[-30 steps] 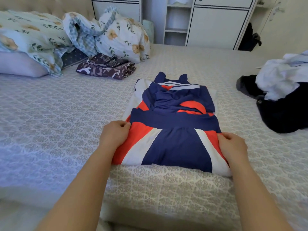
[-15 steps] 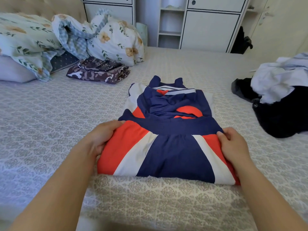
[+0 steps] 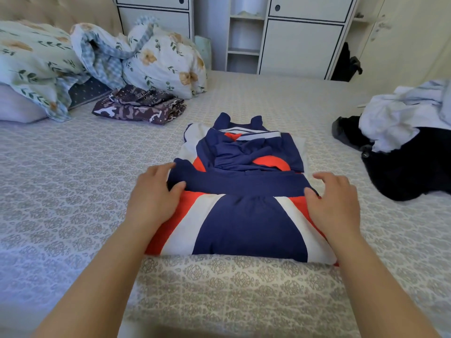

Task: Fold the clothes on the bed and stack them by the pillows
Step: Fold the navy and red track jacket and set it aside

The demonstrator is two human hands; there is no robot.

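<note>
A navy, red and white garment (image 3: 249, 223) lies partly folded on the bed (image 3: 61, 179) in front of me, its lower part doubled up over the middle. My left hand (image 3: 153, 193) rests on the left edge of the fold, thumb on the navy band. At the right edge is my right hand (image 3: 334, 198), its thumb touching the cloth and its fingers lifted and spread. A folded purple patterned piece (image 3: 139, 109) lies by the floral pillows (image 3: 166, 59).
A heap of unfolded white clothes (image 3: 402, 115) and black clothes (image 3: 410, 172) lies at the bed's right side. More floral bedding (image 3: 31, 57) sits at the far left. White cabinets (image 3: 300, 45) stand beyond the bed.
Both hands slid forward along the garment's sides to the navy band. Their grip on the edges loosened, and the right hand's fingers lifted off the cloth.
</note>
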